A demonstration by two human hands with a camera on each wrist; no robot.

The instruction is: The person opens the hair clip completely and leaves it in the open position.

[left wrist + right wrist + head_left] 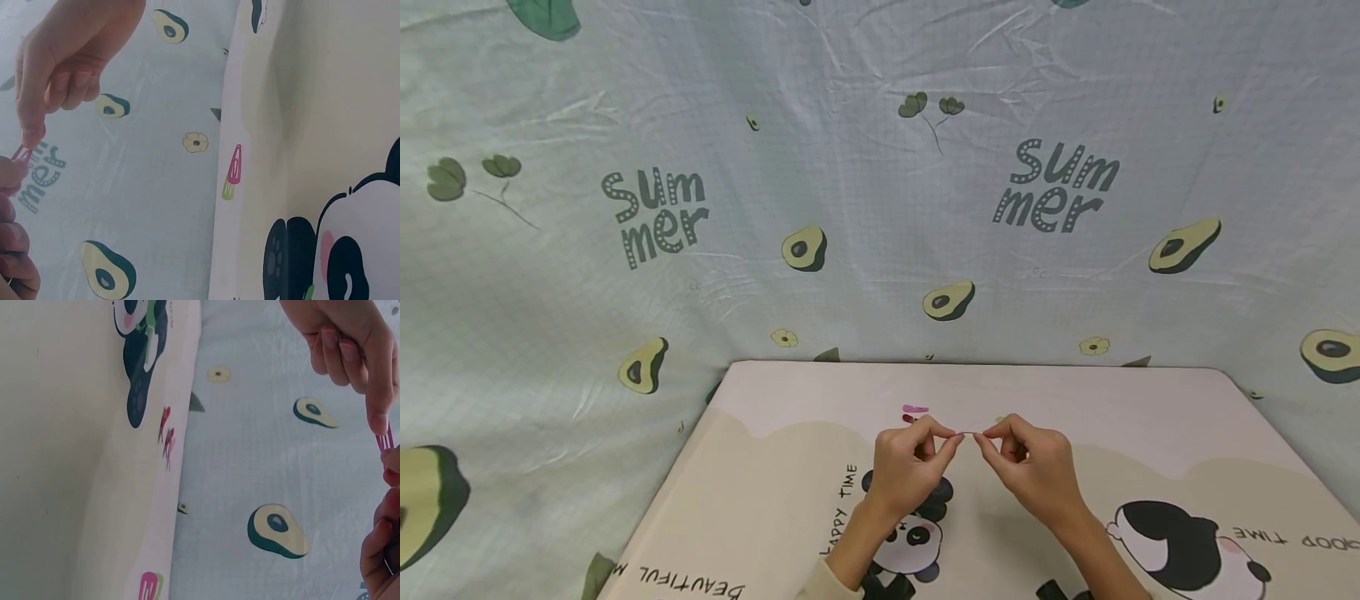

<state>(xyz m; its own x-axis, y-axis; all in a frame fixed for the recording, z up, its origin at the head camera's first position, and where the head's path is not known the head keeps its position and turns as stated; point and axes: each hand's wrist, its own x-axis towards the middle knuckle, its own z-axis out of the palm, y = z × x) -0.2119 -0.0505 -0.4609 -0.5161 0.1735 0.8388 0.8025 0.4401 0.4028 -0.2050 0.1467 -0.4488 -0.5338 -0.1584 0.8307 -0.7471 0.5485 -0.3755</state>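
A small pink hair clip (967,432) is held up between my two hands above the table. My left hand (904,467) pinches one end with thumb and forefinger. At the opposite end, the thumb and forefinger of my right hand (1036,471) pinch it too. Both wrist views show the pink clip (385,440) between the fingertips, partly hidden by them; whether it is snapped open I cannot tell. Beyond the left hand lie a pink clip (915,408) and a red clip (908,417). Behind the right hand, a pink clip (235,164) overlaps a green clip (229,189).
The table (760,517) has a pale cover printed with pandas and lettering. A hanging sheet (865,183) printed with avocados and "summer" stands behind it and at its sides. Several red and pink clips (164,420) lie near the far edge.
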